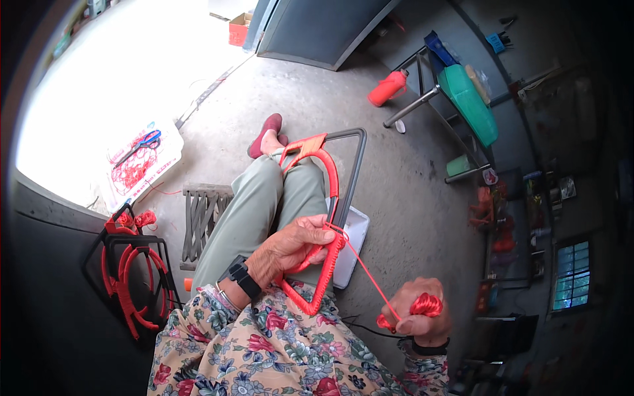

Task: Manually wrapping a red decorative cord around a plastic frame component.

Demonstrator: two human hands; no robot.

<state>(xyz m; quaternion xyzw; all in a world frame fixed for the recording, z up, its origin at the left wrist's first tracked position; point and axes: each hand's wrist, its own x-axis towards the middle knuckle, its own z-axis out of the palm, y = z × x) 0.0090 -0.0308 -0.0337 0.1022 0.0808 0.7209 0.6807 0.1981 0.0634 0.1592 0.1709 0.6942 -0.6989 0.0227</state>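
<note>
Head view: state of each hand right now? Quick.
Left hand: closed, holding the red-wrapped frame.
Right hand: closed around a bundle of red cord.

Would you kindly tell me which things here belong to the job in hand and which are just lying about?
Job: red-wrapped frame in left hand; red cord bundle in right hand; probably scissors, similar frames.
Lying about, apparently: red flask, red box.

A red thermos (387,88) stands on the floor (403,198) near a metal-legged table (413,107).
</note>
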